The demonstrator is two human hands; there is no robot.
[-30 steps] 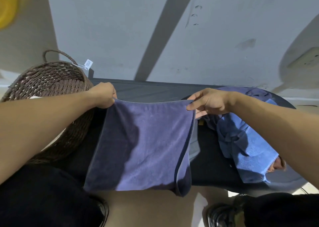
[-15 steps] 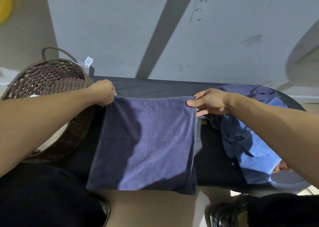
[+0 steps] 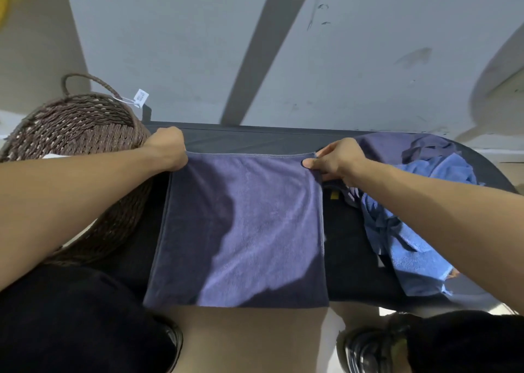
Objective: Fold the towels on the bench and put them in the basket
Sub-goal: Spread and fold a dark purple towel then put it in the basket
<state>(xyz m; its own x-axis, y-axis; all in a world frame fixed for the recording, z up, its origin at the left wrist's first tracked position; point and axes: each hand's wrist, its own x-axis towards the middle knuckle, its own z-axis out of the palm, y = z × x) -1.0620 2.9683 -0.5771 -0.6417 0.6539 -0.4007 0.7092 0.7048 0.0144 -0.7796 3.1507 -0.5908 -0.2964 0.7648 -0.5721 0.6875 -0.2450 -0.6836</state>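
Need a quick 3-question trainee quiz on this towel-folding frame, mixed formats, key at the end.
1. True or false: both hands hold the far corners of the purple towel.
2. On which side of the bench does the wicker basket stand? A) the person's left B) the person's right
3. Fill in: the crumpled towels waiting by the right hand are ____ and dark purple.

Key: 1 true, left hand included; 2 A; 3 blue.
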